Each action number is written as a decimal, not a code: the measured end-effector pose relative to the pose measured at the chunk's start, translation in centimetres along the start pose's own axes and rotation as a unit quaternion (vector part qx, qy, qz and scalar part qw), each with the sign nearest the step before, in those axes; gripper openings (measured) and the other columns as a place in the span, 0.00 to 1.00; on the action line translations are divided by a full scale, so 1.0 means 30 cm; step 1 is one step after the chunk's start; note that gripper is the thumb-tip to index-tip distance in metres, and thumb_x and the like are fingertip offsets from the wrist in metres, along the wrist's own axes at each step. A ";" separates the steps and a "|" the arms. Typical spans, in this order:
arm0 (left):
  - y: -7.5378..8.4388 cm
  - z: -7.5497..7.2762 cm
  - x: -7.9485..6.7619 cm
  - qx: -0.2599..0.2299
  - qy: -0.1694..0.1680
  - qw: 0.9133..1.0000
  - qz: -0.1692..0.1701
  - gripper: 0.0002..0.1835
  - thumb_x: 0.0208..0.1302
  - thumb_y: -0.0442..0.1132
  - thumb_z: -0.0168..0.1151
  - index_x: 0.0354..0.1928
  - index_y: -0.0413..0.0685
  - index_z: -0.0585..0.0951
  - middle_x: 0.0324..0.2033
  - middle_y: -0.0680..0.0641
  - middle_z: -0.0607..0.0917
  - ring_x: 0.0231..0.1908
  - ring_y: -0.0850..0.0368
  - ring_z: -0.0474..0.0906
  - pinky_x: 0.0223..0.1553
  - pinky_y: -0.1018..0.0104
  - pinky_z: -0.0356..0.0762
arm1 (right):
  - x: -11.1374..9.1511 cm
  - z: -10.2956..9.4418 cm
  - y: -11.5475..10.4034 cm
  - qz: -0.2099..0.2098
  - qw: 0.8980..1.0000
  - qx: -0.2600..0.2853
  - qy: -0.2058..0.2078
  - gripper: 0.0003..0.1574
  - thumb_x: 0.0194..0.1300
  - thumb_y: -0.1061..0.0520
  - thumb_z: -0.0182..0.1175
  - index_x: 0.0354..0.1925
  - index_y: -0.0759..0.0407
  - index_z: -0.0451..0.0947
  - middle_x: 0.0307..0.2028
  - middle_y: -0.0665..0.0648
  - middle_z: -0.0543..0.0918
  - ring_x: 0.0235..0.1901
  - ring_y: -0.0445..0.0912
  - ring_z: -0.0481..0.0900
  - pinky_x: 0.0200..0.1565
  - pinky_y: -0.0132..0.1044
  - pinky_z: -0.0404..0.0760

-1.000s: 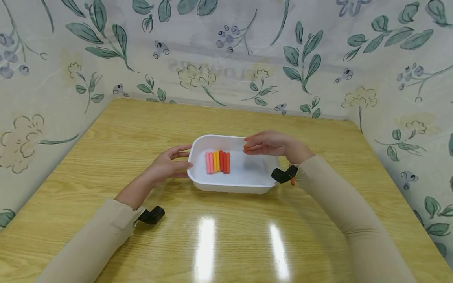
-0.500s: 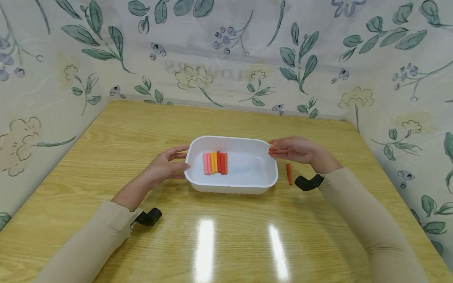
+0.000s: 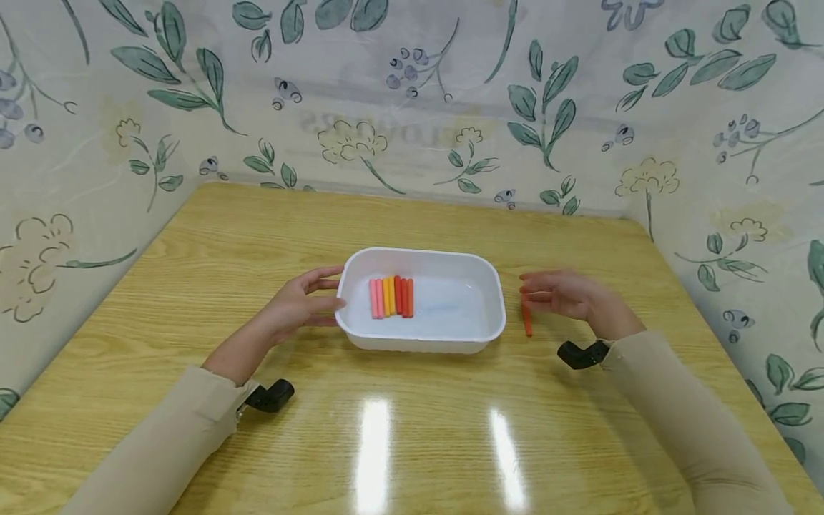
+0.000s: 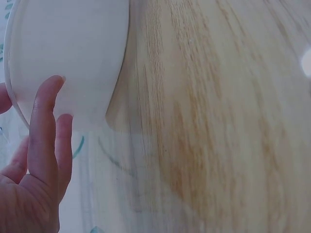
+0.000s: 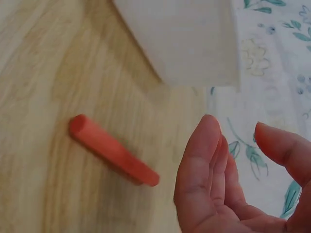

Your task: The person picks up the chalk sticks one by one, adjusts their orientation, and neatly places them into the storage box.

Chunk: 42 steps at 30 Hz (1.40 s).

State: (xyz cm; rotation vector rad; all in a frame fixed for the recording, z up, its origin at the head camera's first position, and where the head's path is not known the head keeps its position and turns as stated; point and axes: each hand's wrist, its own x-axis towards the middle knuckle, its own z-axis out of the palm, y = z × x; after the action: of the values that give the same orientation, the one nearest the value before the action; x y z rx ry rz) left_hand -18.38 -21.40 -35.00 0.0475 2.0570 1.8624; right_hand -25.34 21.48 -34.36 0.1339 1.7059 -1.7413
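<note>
A white plastic tub [image 3: 463,339] stands on the wooden table, with a row of short pink, yellow, red and orange sticks [image 3: 391,297] in its left half. My left hand [image 3: 296,307] touches the tub's left end with loosely extended fingers; the left wrist view shows fingertips [image 4: 51,87] against its outer wall. Right of the tub, my right hand [image 3: 566,295] hovers with thumb and fingers apart, holding nothing. Below it lies a single orange-red round stick [image 5: 114,150], its far end partly covered by the fingers in the head view.
The light wood table [image 3: 290,222] meets walls covered in leaf-and-flower sheeting [image 3: 412,93] at the back and both sides. A black wrist device [image 3: 270,395] sits at the left cuff, another black device [image 3: 582,354] at the right cuff.
My right hand has moved right, from over the tub past its right rim to the loose stick. The left hand has stayed at the tub's left end.
</note>
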 end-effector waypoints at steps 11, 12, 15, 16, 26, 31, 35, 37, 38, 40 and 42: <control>-0.006 -0.003 0.001 -0.005 -0.003 1.000 0.002 0.37 0.62 0.30 0.59 0.71 0.43 0.55 0.63 0.33 0.59 0.54 0.36 0.69 0.45 0.51 0.79 | -0.002 -0.012 0.068 0.003 0.998 -0.040 0.052 0.38 0.69 0.62 0.50 0.68 0.74 0.46 0.33 0.50 0.80 0.33 0.41 0.77 0.41 0.33 0.81; -0.008 -0.004 0.003 -0.005 -0.002 1.000 0.001 0.37 0.62 0.30 0.59 0.71 0.43 0.55 0.63 0.33 0.60 0.53 0.36 0.69 0.45 0.51 0.79 | -0.002 -0.013 0.072 0.004 0.997 -0.048 0.056 0.37 0.68 0.62 0.51 0.68 0.74 0.47 0.32 0.50 0.80 0.32 0.41 0.77 0.40 0.33 0.82; -0.013 -0.004 0.009 -0.004 0.001 1.000 0.000 0.37 0.61 0.30 0.60 0.70 0.43 0.56 0.63 0.33 0.60 0.53 0.37 0.70 0.45 0.51 0.80 | -0.001 -0.015 0.085 0.005 0.995 -0.072 0.064 0.37 0.68 0.61 0.52 0.67 0.74 0.48 0.31 0.49 0.80 0.31 0.41 0.77 0.38 0.34 0.82; -0.015 -0.004 0.010 -0.004 0.002 1.000 0.000 0.37 0.61 0.30 0.60 0.70 0.43 0.56 0.62 0.33 0.61 0.53 0.37 0.70 0.44 0.51 0.80 | 0.000 -0.015 0.089 0.005 0.994 -0.081 0.068 0.37 0.67 0.62 0.52 0.66 0.75 0.49 0.31 0.50 0.79 0.30 0.41 0.77 0.38 0.34 0.82; -0.015 -0.005 0.010 0.000 0.002 1.000 0.003 0.36 0.62 0.30 0.59 0.70 0.43 0.56 0.63 0.33 0.60 0.53 0.37 0.70 0.45 0.51 0.80 | 0.017 0.006 0.108 -0.003 0.981 -0.170 0.096 0.41 0.57 0.66 0.62 0.64 0.73 0.55 0.38 0.58 0.73 0.26 0.42 0.77 0.32 0.33 0.84; -0.015 -0.007 0.013 -0.001 0.006 1.000 0.001 0.36 0.62 0.29 0.59 0.70 0.44 0.57 0.62 0.34 0.61 0.52 0.39 0.71 0.44 0.52 0.80 | 0.021 0.020 0.111 -0.012 0.972 -0.209 0.107 0.40 0.53 0.70 0.65 0.61 0.73 0.59 0.36 0.59 0.70 0.23 0.42 0.78 0.28 0.33 0.84; -0.017 -0.007 0.014 0.000 0.007 1.000 -0.001 0.36 0.61 0.28 0.58 0.70 0.44 0.57 0.62 0.34 0.61 0.51 0.40 0.72 0.43 0.52 0.81 | 0.016 0.022 0.115 -0.022 0.974 -0.200 0.106 0.38 0.54 0.71 0.63 0.61 0.73 0.58 0.38 0.60 0.69 0.24 0.42 0.77 0.29 0.34 0.84; -0.018 -0.007 0.014 0.001 0.007 1.000 -0.001 0.36 0.61 0.28 0.58 0.70 0.44 0.57 0.62 0.34 0.61 0.51 0.41 0.72 0.43 0.51 0.81 | 0.013 0.018 0.117 -0.024 0.978 -0.179 0.106 0.39 0.55 0.71 0.62 0.62 0.72 0.57 0.41 0.60 0.68 0.26 0.42 0.78 0.31 0.34 0.84; -0.020 -0.007 0.015 0.001 0.006 1.000 -0.001 0.36 0.61 0.29 0.59 0.70 0.44 0.57 0.62 0.34 0.61 0.50 0.41 0.72 0.43 0.51 0.81 | 0.010 0.016 0.118 -0.025 0.980 -0.168 0.106 0.39 0.56 0.71 0.61 0.63 0.71 0.56 0.42 0.61 0.68 0.27 0.42 0.78 0.32 0.34 0.84; -0.020 -0.007 0.016 0.001 0.006 1.000 -0.001 0.36 0.61 0.29 0.59 0.70 0.44 0.57 0.62 0.34 0.62 0.51 0.40 0.72 0.43 0.51 0.81 | 0.007 0.009 0.121 -0.028 0.983 -0.147 0.105 0.40 0.56 0.72 0.60 0.64 0.71 0.55 0.44 0.61 0.67 0.29 0.43 0.78 0.34 0.35 0.84; -0.021 -0.006 0.018 0.001 0.007 1.000 -0.001 0.36 0.61 0.29 0.59 0.70 0.44 0.57 0.62 0.34 0.62 0.51 0.40 0.72 0.43 0.51 0.80 | 0.003 0.004 0.122 -0.030 0.986 -0.126 0.102 0.40 0.57 0.73 0.59 0.65 0.70 0.54 0.45 0.62 0.67 0.29 0.44 0.79 0.36 0.36 0.84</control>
State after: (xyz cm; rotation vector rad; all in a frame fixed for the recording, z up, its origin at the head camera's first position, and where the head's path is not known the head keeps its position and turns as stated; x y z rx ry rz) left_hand -18.79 -21.51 -35.72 0.0335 2.0681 1.8637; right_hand -23.42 21.68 -37.48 0.1514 2.0838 -1.5805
